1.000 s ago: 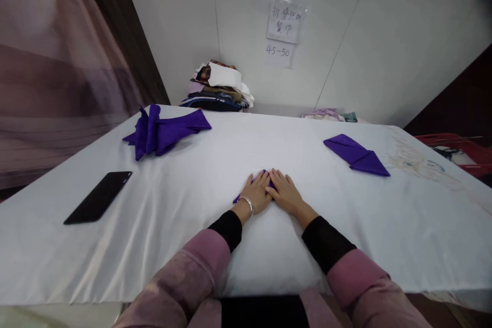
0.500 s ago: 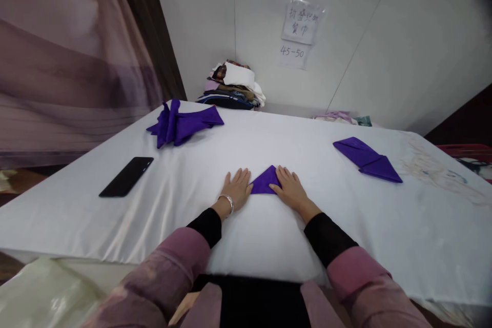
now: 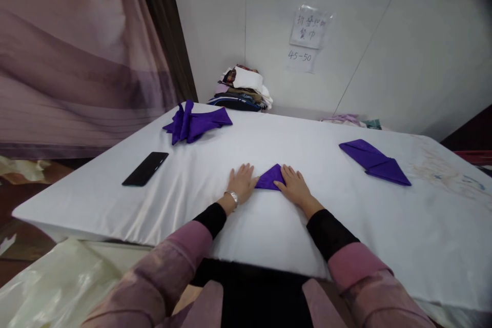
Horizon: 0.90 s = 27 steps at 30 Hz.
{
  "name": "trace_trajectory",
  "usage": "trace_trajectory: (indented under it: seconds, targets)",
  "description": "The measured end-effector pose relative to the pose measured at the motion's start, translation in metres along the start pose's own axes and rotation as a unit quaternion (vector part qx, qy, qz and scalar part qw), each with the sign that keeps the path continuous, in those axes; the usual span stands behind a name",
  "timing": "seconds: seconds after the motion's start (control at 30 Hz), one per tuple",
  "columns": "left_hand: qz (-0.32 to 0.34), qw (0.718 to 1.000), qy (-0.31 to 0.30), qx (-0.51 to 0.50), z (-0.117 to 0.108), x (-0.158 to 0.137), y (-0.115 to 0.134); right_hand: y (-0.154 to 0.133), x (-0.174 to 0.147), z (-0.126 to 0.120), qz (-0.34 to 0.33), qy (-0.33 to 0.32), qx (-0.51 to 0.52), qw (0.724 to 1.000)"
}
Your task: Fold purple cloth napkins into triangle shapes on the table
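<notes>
Mid-frame, a small purple cloth triangle [image 3: 269,179] lies flat on the white-covered worktop [image 3: 269,236]. The left hand [image 3: 242,184] has its thumb at the left corner; the right hand [image 3: 295,184] rests over the right side. Their fingers are outstretched, gripping nothing. 1 folded purple cloth [image 3: 374,161] lies frame right.
</notes>
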<state>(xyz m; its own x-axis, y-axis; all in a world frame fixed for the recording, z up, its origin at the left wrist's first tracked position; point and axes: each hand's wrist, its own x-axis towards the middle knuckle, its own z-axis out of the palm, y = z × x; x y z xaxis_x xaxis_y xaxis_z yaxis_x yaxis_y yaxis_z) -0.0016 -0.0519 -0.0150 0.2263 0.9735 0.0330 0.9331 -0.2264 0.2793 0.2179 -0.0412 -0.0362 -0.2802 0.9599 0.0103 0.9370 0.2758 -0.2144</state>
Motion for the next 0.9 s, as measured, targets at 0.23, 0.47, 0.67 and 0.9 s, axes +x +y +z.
trace_trajectory:
  seconds: [0.23, 0.47, 0.67, 0.9]
  targets:
    - [0.138, 0.989, -0.036, -0.037, 0.015, 0.043, 0.072, 0.000, -0.001, -0.001, -0.009, 0.004, -0.012, 1.000]
    - [0.140, 0.987, -0.066, -0.042, 0.033, 0.049, 0.062, -0.001, -0.001, 0.000, -0.002, 0.003, -0.014, 1.000]
    - [0.139, 0.987, -0.070, -0.041, 0.033, 0.050, 0.062, -0.001, -0.003, 0.000, -0.007, 0.006, -0.009, 1.000]
    - [0.141, 0.987, -0.066, -0.040, 0.033, 0.050, 0.061, 0.002, -0.005, 0.001, -0.008, 0.008, -0.022, 1.000]
